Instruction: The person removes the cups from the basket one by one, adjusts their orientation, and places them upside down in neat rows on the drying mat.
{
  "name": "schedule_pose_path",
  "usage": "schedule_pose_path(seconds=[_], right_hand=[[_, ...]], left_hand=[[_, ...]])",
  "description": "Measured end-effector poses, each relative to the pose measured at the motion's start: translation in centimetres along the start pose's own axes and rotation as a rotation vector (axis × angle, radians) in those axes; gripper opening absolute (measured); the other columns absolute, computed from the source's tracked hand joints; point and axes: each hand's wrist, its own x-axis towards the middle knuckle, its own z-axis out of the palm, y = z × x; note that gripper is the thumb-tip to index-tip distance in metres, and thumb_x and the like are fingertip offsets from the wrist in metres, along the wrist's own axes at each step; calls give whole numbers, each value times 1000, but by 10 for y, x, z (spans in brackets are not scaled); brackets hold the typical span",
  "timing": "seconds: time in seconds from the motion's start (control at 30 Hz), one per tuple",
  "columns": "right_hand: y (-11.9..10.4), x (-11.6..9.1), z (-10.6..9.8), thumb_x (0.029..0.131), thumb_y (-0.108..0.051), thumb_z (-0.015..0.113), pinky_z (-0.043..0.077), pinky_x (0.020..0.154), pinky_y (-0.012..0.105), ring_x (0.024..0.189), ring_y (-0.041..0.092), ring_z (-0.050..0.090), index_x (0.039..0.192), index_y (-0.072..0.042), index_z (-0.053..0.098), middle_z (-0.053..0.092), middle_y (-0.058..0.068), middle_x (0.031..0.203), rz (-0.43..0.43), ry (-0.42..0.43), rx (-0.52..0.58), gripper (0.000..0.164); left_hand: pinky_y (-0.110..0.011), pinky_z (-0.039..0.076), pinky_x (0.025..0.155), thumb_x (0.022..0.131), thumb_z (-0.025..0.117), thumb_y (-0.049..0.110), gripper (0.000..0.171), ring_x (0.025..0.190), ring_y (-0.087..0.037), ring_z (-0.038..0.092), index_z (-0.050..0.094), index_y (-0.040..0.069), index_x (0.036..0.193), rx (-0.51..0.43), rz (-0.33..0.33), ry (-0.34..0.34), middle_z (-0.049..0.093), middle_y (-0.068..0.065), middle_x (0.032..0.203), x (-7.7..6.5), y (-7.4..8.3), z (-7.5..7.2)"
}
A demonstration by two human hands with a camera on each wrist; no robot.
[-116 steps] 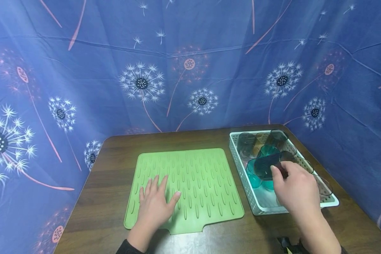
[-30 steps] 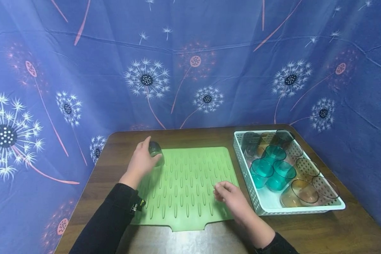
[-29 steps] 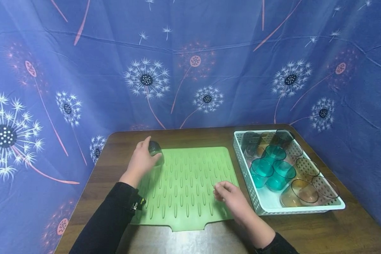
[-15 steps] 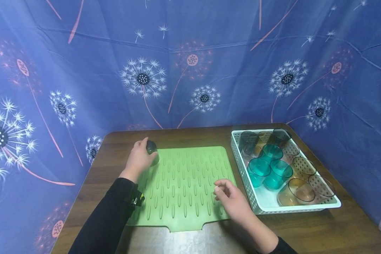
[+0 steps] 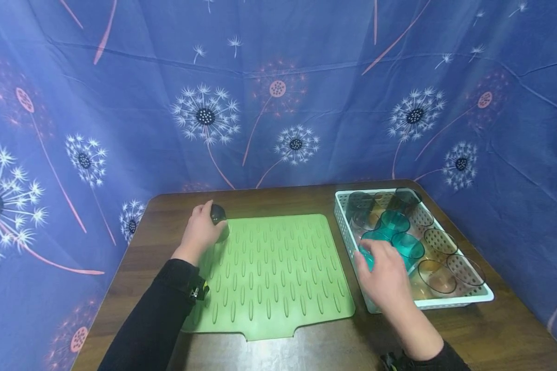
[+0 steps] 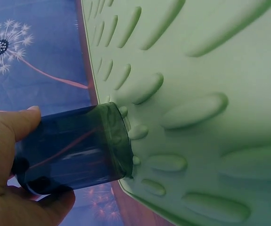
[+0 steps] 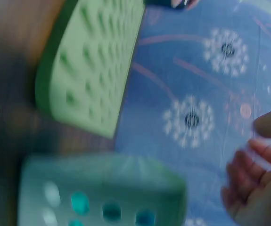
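Since the frame half a second earlier, the right hand has been crossing from above the near right part of the green mat to the near left side of the white basket, where it is now hovering over the teal cups. The left hand is hardly shifting: thumb and fingers are gripping the dark glass at the mat's far left corner. The right hand is carrying nothing, its thumb standing apart from loosely bent fingers.

To my eye, the left hand should be keeping the glass square until its lower edge is resting evenly on the bumps, then loosening without dragging. The right should be coming straight down on one cup, as neighbours are crowding close.

From above, the left hand is hiding much of the glass; the left wrist view is showing its lower end meeting the raised ridges near the mat's edge. The right wrist view, blurred, is confirming the space between thumb and fingers; only the head view is showing the brown cups clearly.
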Motion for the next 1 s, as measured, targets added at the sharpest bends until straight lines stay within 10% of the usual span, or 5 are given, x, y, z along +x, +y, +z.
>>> schedule_pose_path(seconds=[0.33, 0.67, 1.0], right_hand=[[31, 9, 0, 92, -15, 75, 43, 102, 69, 120, 53, 58, 121, 11, 70, 65, 31, 128, 79, -199, -226, 39], [41, 6, 10, 90, -8, 76, 44, 102, 67, 114, 48, 62, 116, 9, 73, 69, 30, 118, 35, -172, -263, 31], [50, 2, 18, 86, -3, 77, 49, 97, 65, 103, 46, 68, 106, 7, 75, 74, 27, 105, -66, -88, -283, 23]], left_hand=[[-70, 34, 118, 101, 66, 45, 91, 151, -54, 29, 14, 12, 169, -19, -4, 17, 20, -28, 169, -7, -6, 0], [-70, 29, 121, 99, 61, 62, 92, 151, -52, 32, 22, 18, 168, -92, 4, 126, 26, -24, 169, -17, -6, -3], [-65, 29, 123, 104, 61, 49, 71, 148, -45, 40, 40, 12, 160, 17, 175, 214, 42, -22, 159, -59, 21, 4]])
